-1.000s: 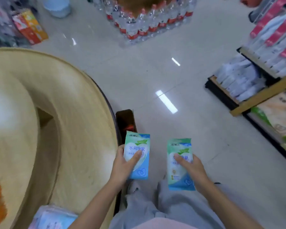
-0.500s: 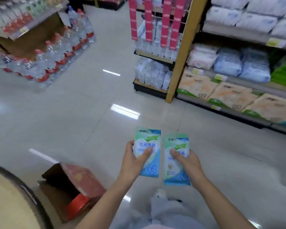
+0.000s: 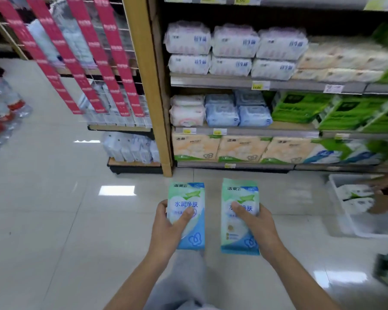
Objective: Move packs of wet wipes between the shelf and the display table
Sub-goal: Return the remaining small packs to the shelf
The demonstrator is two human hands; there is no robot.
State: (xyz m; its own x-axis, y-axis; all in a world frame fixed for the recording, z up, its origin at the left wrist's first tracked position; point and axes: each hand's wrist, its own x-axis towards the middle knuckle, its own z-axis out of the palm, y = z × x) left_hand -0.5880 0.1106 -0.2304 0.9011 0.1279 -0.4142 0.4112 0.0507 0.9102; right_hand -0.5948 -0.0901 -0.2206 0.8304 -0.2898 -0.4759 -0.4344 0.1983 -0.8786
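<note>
Low in the centre of the frame, two packs of wet wipes are carried side by side above the tiled floor (image 3: 54, 220), a narrow gap between them. The left hand (image 3: 166, 231) grips the left pack (image 3: 188, 195), its thumb laid across the printed front and its fingers wrapped round the left edge to the back. The right hand (image 3: 258, 227) clamps the right pack (image 3: 238, 240) the same way, mirrored. One pack per hand, face up and top end forward, probably lets each be set down on its own with the label showing.

Both packs are well short of the shelf (image 3: 211, 82) that fills the upper right of the frame, so I judge this as the carrying stretch, with placing not yet begun. The display table is not in view.

On the left pack the front reads 水润净肤, with the brand 洁柔 at its top left corner. The right pack bears the same brand mark, but the thumb covers the start of its main line. A small figure at each top right corner is too blurred to read.

Orange tissue packs (image 3: 195, 148) on the lowest level also carry 洁柔. A yellow price tag (image 3: 259, 86) on the shelf edge seems to read 14.00. Blue lettering on the white packs above it is illegible. Red strips (image 3: 94, 63) hang at upper left, their print too smeared to make out.
</note>
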